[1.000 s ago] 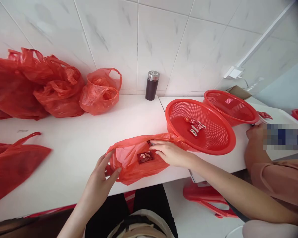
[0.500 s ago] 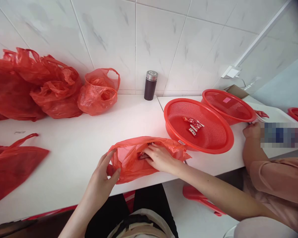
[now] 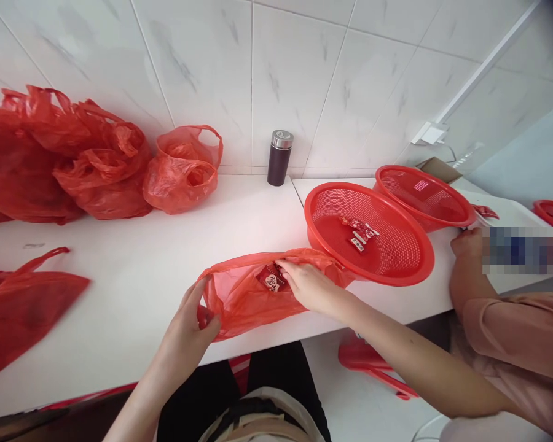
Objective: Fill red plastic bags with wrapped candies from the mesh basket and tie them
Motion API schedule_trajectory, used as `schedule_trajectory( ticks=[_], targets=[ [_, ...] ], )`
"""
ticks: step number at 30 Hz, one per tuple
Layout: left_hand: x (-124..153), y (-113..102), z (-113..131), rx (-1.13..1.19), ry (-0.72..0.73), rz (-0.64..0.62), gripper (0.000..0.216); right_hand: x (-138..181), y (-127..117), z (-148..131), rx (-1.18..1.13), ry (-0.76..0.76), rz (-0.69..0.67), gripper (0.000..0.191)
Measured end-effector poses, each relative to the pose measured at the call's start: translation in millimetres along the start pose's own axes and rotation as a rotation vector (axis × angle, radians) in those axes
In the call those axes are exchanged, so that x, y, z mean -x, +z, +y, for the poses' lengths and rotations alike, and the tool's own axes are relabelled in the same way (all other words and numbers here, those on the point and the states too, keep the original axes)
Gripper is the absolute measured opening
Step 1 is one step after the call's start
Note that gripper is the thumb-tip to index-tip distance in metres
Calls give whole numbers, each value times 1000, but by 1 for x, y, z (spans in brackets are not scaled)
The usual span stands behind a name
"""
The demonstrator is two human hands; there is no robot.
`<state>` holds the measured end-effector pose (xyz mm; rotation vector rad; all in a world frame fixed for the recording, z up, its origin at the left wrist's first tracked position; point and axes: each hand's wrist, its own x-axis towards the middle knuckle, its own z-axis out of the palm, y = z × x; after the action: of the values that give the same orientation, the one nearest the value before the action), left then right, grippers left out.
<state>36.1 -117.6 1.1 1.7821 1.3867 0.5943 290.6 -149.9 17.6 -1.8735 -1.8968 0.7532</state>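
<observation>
A thin red plastic bag (image 3: 244, 307) lies with its mouth open on the white table in front of me. My left hand (image 3: 184, 328) grips the bag's left rim, thumb on the near side and fingers on the far side. My right hand (image 3: 311, 285) reaches into the mouth, its fingers close together at the upper right edge of a small dark-red packet (image 3: 270, 279) with pale lettering. The fingertips are partly hidden. Touching the bag's right end is a round red plastic basket (image 3: 410, 255) with several small wrapped packets (image 3: 357, 236) on its bottom.
Filled red bags (image 3: 105, 178) stand along the wall at left, and another red bag (image 3: 32, 313) lies nearer. A dark flask (image 3: 279, 159) stands by the wall. Behind the basket is a second red basket (image 3: 424, 193). A co-worker's arm (image 3: 474, 270) rests at right.
My right hand has shifted slightly right and up inside the bag. The packet's pale-lettered face now shows. My left hand keeps its place at the rim.
</observation>
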Motion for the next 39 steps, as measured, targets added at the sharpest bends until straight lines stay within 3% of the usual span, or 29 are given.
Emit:
schedule_trajectory(
  ticks=[3,5,9,11,15,19,24,31,35,39],
  targets=[
    [-1,-1,-3,3,11,-41,61,18,-41,-18,-22,-68,-46,36],
    [-1,-2,-3,10,26,-61,61,20,-80,-16,-98,-13,-36,33],
    [3,-3,1,38,69,-42,54,0,-151,45,100,268,307,38],
    [5,-2,3,32,86,-19,51,-12,-169,89,315,495,245,48],
    [9,-1,1,41,105,19,51,-23,-168,153,392,691,28,88],
    [10,-1,-5,68,77,44,54,-31,-147,174,393,701,-43,103],
    [10,0,-10,115,55,49,56,-58,-140,176,442,702,-47,80],
    [12,-1,-7,135,35,64,58,-77,-140,169,458,677,74,37],
    [12,-2,-5,157,0,75,59,-70,-155,156,304,639,94,24],
    [8,0,-5,189,-16,71,62,-57,-166,123,86,525,106,21]
  ],
)
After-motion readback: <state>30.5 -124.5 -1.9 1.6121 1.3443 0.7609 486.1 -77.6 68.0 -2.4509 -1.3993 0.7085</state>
